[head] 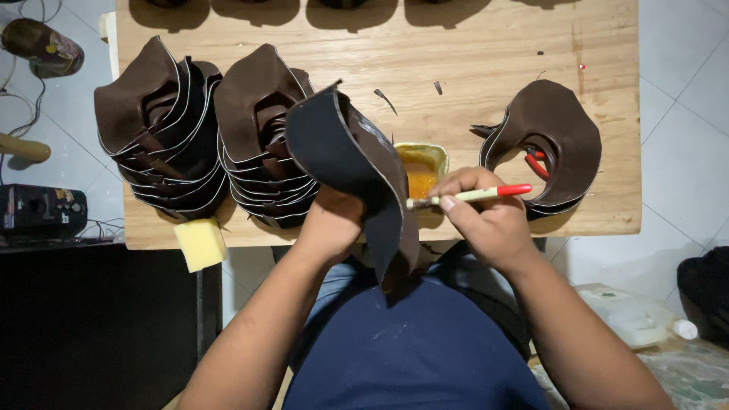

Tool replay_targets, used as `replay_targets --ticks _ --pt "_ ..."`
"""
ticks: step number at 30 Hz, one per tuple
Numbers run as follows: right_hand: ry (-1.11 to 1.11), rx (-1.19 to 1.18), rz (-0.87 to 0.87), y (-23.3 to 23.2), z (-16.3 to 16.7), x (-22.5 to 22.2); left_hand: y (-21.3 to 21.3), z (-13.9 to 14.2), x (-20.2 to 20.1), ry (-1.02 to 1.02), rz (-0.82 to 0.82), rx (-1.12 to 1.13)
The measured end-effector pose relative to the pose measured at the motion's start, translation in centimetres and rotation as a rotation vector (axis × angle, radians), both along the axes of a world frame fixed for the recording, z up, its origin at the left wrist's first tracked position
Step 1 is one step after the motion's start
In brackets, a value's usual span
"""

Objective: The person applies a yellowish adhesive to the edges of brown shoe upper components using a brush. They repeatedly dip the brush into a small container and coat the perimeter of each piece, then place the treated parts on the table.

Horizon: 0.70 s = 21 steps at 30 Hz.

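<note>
**Glue drips and a sagging leather piece**

The left hand (332, 220) has its fingers clamped on a curved dark leather piece (357, 163), raised over the desk (486, 53). The right hand (490, 220) pinches a brush (471, 196) by the glue tub (420, 168) — an overloaded brush could drip, or the floppy piece could fold onto wet glue.

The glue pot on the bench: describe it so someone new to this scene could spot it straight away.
Start at the wooden table and go to its near edge, between the two stacks of brown leather pieces and the single leather piece on the right. The glue pot sits there, just above the right hand holding a brush. It is the only small yellowish tub, filled with orange liquid.
</note>
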State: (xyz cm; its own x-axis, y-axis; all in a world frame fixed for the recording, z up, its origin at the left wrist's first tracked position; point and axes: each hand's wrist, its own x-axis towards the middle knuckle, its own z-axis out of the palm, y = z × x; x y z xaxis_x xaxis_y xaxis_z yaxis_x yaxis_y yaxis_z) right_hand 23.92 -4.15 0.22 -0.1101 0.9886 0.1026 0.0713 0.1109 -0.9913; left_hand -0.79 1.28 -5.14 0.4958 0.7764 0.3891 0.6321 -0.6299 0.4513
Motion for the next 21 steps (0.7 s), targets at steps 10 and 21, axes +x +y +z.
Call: replay_targets --ticks 10,21 --pt "0.124 0.037 0.018 -2.5 -0.4 0.3 0.3 5.3 1.4 -1.177 0.303 -1.223" --pt "0.156 0.181 -0.08 -3.1 -0.3 -0.1 0.4 5.3 1.7 -1.339 0.166 -1.115"
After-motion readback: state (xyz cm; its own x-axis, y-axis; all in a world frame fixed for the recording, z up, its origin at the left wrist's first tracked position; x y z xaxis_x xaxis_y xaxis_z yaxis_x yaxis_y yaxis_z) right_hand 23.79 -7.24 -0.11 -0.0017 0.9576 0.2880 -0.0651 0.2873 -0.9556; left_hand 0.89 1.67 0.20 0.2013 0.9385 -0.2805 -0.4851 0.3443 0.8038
